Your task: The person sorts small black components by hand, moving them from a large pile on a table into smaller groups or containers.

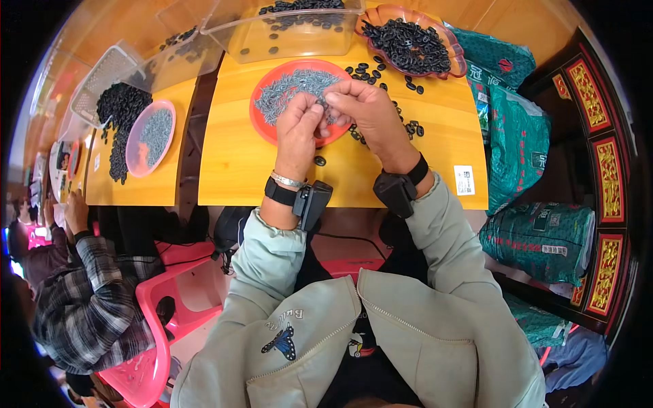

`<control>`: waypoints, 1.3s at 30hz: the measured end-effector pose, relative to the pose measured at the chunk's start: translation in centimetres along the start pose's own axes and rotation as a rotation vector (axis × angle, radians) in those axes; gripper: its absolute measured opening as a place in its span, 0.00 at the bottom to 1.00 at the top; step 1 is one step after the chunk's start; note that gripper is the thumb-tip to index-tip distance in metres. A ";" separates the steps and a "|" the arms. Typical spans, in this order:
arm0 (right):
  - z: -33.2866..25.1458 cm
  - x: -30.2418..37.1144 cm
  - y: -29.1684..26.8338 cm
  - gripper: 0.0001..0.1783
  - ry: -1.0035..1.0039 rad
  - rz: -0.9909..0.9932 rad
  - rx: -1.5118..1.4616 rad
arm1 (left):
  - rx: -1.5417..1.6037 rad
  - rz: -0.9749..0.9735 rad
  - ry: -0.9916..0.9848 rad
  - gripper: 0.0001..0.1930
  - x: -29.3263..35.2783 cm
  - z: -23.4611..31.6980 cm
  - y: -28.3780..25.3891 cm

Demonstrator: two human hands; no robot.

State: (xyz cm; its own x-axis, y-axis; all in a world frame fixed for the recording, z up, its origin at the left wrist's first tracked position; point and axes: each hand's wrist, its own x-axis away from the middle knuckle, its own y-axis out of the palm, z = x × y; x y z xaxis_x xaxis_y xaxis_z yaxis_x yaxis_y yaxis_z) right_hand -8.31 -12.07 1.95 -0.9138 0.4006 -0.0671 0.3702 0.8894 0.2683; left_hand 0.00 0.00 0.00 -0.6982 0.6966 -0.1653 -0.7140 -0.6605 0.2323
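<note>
Over a round red plate (257,122) heaped with small grey metal pieces (282,87), my two hands meet with fingertips nearly touching. My left hand (299,126) is closed, thumb pressed against the fingers. The fingers of my right hand (364,109) are also pinched together, just right of the left. Whatever lies between the fingertips is too small to make out. Small black oval pieces (411,128) are scattered on the wooden table beside my right hand. Behind them stands a scalloped orange-red bowl (458,62) full of similar black pieces.
A clear plastic bin (292,42) stands at the back. On the left table are a pink bowl (167,136), a black heap (121,112) and a white basket (85,95). A person in a plaid sleeve (102,279) sits there. Green bags (520,149) line the right side.
</note>
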 end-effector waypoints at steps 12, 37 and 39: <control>-0.3 0.2 -0.9 0.09 -0.172 0.012 0.252 | -0.295 0.035 0.100 0.05 0.3 0.6 0.0; -0.2 0.4 -1.2 0.09 -0.146 -0.017 0.455 | -0.547 -0.001 0.205 0.05 0.4 0.5 0.2; -0.2 0.4 -1.2 0.09 -0.142 -0.030 0.469 | -0.577 -0.011 0.239 0.05 0.5 0.5 0.3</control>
State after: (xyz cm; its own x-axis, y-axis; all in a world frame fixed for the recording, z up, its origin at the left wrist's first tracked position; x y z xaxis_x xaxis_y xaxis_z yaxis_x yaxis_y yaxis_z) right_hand -9.19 -13.05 1.78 -0.9056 0.3701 -0.2074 0.4090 0.8914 -0.1954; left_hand -0.53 0.24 0.46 -0.6353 0.6666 -0.3898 -0.5881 -0.7448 -0.3153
